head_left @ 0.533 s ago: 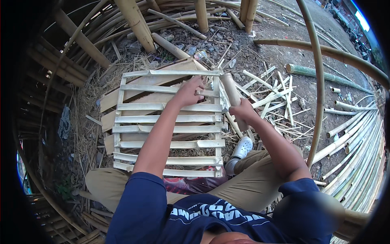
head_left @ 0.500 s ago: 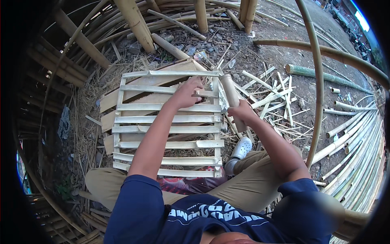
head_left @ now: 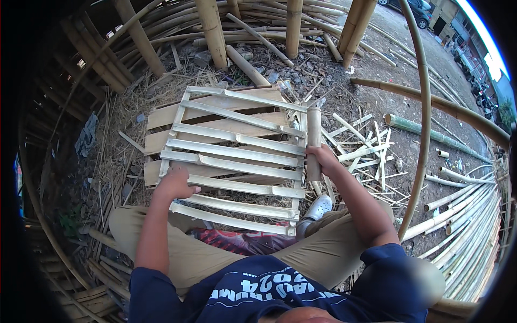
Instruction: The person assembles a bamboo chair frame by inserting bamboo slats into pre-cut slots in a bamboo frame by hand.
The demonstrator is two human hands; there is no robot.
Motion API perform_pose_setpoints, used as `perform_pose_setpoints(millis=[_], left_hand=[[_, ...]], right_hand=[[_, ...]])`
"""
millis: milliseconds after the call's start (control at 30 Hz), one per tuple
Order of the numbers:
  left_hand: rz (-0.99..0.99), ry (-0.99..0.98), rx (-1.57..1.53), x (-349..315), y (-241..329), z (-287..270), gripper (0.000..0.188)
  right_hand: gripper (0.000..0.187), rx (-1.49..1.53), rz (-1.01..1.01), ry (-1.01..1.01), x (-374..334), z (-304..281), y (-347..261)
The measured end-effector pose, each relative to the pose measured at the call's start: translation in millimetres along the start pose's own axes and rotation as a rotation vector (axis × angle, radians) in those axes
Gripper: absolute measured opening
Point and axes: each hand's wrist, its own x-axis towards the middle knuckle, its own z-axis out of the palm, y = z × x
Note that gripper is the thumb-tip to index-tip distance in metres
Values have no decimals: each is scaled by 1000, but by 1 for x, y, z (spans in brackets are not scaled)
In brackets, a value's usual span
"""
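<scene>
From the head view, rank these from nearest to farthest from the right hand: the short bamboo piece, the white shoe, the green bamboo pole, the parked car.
1. Short bamboo piece: in the grip of the right hand, at the slat frame's right edge.
2. White shoe: just below the hand.
3. Green bamboo pole: on the ground to the right.
4. Parked car: at the top edge, far off.

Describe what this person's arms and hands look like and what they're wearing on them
Both forearms are bare. The left hand and right hand wear no gloves, and no watch or ring shows. Short sleeves of a dark navy T-shirt with white lettering on the chest cover only the upper arms.
</scene>
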Motion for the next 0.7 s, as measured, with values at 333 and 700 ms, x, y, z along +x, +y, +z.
perform_pose_setpoints(millis=[333, 700], left_hand=[[788, 267, 246, -36, 56, 104, 85], [575, 37, 432, -41, 58, 96, 80]], right_hand=[[39, 0, -89, 0, -17, 14, 5], [61, -266, -99, 4, -43, 15, 17]])
